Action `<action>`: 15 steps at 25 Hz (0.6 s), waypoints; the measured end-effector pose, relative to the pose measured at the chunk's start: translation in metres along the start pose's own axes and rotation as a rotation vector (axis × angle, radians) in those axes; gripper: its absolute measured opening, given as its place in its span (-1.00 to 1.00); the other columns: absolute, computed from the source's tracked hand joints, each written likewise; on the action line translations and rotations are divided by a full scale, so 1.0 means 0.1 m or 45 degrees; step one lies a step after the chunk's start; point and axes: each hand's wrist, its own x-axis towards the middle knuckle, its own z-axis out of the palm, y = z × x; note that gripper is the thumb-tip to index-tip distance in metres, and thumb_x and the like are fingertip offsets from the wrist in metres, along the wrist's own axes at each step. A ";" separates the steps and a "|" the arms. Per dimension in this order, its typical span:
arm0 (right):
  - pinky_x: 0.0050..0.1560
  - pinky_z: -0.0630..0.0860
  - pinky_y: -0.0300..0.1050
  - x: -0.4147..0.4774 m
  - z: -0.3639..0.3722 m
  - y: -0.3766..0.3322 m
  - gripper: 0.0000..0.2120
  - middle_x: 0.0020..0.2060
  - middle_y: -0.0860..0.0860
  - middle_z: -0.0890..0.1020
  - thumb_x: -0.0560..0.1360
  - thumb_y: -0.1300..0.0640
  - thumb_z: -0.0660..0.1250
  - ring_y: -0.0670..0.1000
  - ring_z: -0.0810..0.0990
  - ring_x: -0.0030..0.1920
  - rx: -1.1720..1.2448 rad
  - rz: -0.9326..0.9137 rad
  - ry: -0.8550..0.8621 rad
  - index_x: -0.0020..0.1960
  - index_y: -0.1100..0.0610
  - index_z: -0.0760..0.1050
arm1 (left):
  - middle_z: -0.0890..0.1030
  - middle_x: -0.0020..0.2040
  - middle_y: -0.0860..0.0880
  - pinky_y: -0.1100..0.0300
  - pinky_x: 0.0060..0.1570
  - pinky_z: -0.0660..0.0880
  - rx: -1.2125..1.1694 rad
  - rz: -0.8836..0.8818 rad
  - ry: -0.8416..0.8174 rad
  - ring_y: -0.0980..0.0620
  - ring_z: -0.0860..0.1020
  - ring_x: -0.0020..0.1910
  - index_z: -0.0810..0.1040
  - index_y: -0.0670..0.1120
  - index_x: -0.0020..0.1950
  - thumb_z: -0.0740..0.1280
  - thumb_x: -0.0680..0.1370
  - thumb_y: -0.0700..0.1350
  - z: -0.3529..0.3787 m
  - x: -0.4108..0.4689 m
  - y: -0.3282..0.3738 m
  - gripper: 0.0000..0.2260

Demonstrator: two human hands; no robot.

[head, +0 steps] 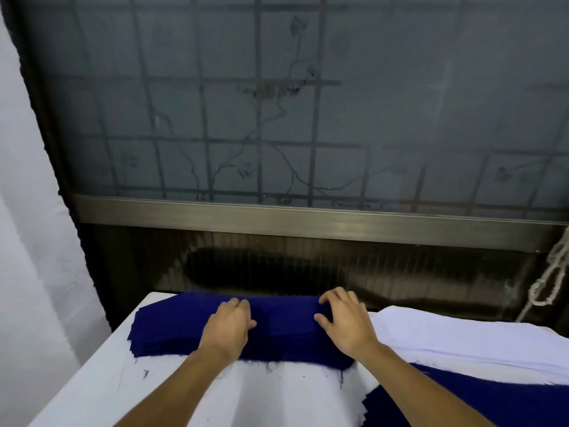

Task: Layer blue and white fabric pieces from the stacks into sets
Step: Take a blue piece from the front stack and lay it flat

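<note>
Two stacks wait under a wide frosted window that fills the upper frame. Below it the white-covered table runs across the lower frame.

The blue stack sits at lower centre against the table's far edge. The white stack lies just beside it on the right. Having both colours close together probably makes it easy to take from each in turn. A further spread of blue pieces lies at the lower right corner, its edge overlapping white fabric; it may be where the sets are built.

Both hands are on the blue stack. The left hand has its fingers bent over the far edge and its thumb out to the side. The right hand arches, with fingertips and thumb drawn in on the top cloth. This looks like an attempt to peel off one piece, though no separated layer can be seen.

A knotted white cord hangs at the right edge. A ring shows on a left finger.
</note>
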 end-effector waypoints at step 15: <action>0.36 0.32 -0.09 0.15 -0.08 -0.22 -0.80 0.09 -0.19 0.55 0.61 -0.07 0.32 -0.07 0.45 0.18 0.078 -0.323 -0.076 0.22 -0.10 0.55 | 0.42 0.14 0.31 0.11 0.12 0.36 -0.249 0.140 -0.262 0.14 0.36 0.11 0.21 0.42 0.37 0.36 0.41 0.45 -0.16 -0.02 -0.13 -0.40</action>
